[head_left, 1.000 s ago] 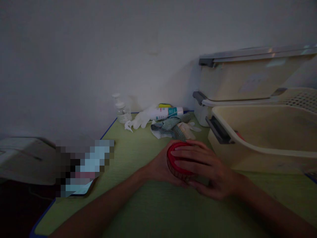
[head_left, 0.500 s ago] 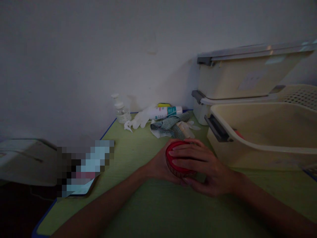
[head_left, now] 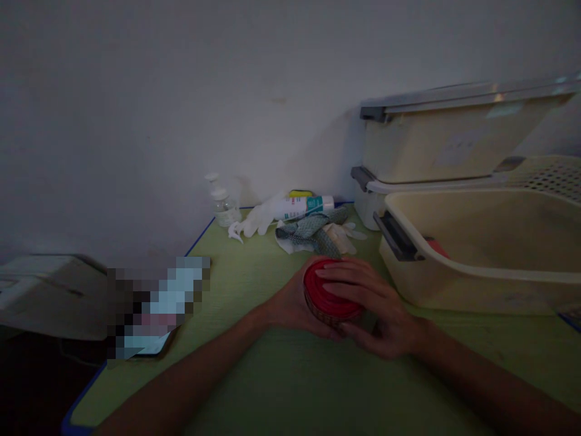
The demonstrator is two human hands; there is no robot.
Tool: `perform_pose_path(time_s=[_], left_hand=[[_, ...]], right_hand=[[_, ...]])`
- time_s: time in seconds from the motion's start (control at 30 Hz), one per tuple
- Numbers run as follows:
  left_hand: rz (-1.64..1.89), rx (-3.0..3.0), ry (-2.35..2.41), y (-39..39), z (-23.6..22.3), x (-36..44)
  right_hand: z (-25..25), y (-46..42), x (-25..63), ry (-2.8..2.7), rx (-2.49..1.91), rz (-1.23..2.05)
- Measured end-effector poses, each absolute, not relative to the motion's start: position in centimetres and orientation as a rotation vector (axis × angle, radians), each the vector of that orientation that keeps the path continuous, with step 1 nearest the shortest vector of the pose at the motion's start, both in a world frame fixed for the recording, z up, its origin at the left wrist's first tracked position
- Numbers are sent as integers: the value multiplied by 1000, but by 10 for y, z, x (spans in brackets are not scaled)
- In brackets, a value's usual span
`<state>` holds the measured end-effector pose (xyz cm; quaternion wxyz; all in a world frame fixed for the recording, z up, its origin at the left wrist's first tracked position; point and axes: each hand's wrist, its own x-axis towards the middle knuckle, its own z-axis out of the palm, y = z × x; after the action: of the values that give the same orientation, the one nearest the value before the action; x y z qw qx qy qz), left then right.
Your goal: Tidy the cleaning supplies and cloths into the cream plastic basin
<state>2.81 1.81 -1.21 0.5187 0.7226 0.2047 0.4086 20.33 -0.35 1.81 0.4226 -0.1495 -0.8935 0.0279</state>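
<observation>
Between my hands is a round container with a red top (head_left: 327, 298); its side is brownish with a fine pattern, and its lower part is mostly hidden. My left hand (head_left: 293, 307) wraps round the left side of the container. Across the red top lie the fingers of my right hand (head_left: 384, 306), with the thumb against the near right side. Both hands are over the green table (head_left: 254, 369), and I cannot tell whether the container's base touches it.
At the back are a pump bottle (head_left: 226, 209), white gloves (head_left: 259, 219), a white and teal tube (head_left: 320, 204) and a grey-green cloth (head_left: 308, 228). An open cream bin (head_left: 463, 290) stands at right, before stacked lidded boxes (head_left: 422, 145). A blurred-out phone (head_left: 158, 342) lies left.
My right hand's fingers have shifted a little to the right over the red top, so more of it shows. My left hand keeps its hold.
</observation>
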Motion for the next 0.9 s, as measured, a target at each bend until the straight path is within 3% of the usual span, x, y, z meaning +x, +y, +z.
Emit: perform_pose_path(time_s=[0.17, 0.43, 0.9], left_hand=[[950, 1684, 437, 21, -8, 30], [890, 1669, 453, 20, -2, 30], [874, 1681, 537, 19, -2, 31]], right_hand=[[9, -4, 208, -2043, -474, 294], [13, 0, 214, -2006, -441, 202], [8, -4, 209, -1867, -475, 387]])
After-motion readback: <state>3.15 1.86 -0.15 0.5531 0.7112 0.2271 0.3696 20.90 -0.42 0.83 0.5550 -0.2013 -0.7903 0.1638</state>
